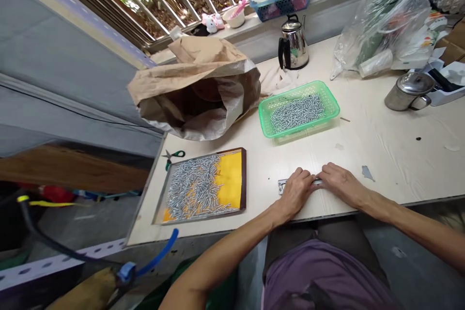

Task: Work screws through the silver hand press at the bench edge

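Near the table's front edge lies a narrow metal fixture (pixel 282 186) with small holes at its left end. My left hand (pixel 297 190) rests over it, fingers curled down around its middle and hiding much of it. Close beside, my right hand (pixel 338 183) has its fingers bent and pressed together at the fixture's right end. Whatever small part sits between the fingertips is hidden. To the left is a shallow tray (pixel 243 179) with a yellow bottom, holding many small silvery metal pins (pixel 196 186). Behind my hands, a green plastic basket (pixel 269 134) contains more such metal pieces.
An open brown paper sack (pixel 192 77) stands at the back left, near green-handled scissors (pixel 175 154). Farther back are a steel kettle (pixel 295 46) and a plastic bag (pixel 385 24). A lidded steel cup (pixel 410 92) stands right. A grey scrap (pixel 367 173) lies beside my right hand.
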The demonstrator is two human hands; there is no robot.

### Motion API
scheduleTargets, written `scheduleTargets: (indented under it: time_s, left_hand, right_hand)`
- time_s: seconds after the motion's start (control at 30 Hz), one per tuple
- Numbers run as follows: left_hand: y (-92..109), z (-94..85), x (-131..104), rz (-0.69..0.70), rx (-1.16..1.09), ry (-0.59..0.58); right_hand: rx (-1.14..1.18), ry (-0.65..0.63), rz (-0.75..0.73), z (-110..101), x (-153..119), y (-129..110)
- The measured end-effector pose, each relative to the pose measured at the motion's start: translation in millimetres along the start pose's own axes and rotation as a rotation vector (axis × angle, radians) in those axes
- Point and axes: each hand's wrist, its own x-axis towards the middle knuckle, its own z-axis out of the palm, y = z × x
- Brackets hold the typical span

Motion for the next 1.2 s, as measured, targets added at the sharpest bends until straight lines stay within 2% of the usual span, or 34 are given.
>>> scheduleTargets:
  time_s: [0.13, 0.27, 0.37, 0.43, 0.47, 0.6, 0.7, 0.83, 0.9, 0.97, 1.07, 1.13, 1.2]
  left_hand:
    - [11, 9.6, -22, 0.038, 0.011, 0.126]
    - [30, 29.0, -48, 0.083, 0.011, 0.15]
    - [38, 36.1, -53, 0.075, -0.025, 0.162]
    - [38, 37.1, -53, 0.067, -0.053, 0.162]
    - [38, 37.6, -52, 0.061, -0.072, 0.152]
    - [37, 45.2, -54, -0.002, -0.123, 0.119]
    - [38, 56.0, -56, -0.033, -0.074, 0.114]
    - [36, 65.0, -54, 0.017, 0.048, 0.137]
    - [37, 62.6, -51, 0.041, 0.126, 0.158]
    - [38, 54.8, -49, 0.079, 0.177, 0.167]
    - [32, 34.3, -52, 0.185, 0.18, 0.177]
    - [12, 15.2, -59, 0.156, 0.184, 0.285]
    - [-20, -8.4, -69, -0.025, 0.213, 0.462]
  right_hand:
    - [0.092, -0.097, -0.065, -13, 4, 19]
    - [0.0, -0.082, 0.014, -12, 20, 31]
    - [-0.15, -0.021, 0.137, -13, 38, 21]
    - [-0.226, 0.019, 0.14, -15, 50, 3]
    - [-0.227, 0.019, 0.075, -14, 55, -10]
    - [-0.119, -0.105, -0.406, -1, 69, -61]
    - [-0.159, -0.099, -0.54, 18, 74, -77]
    - [-0.041, -0.019, -0.669, 36, 80, -75]
    - [0.097, 0.011, -0.705, 33, 83, -77]
    - [0.248, 0.079, -0.672, 19, 89, -79]
    - [0.356, 0.298, -0.458, -18, 106, -71]
    - [0.334, 0.458, -0.305, -43, 122, -53]
    - [0.282, 0.583, -0.192, -61, 137, -28]
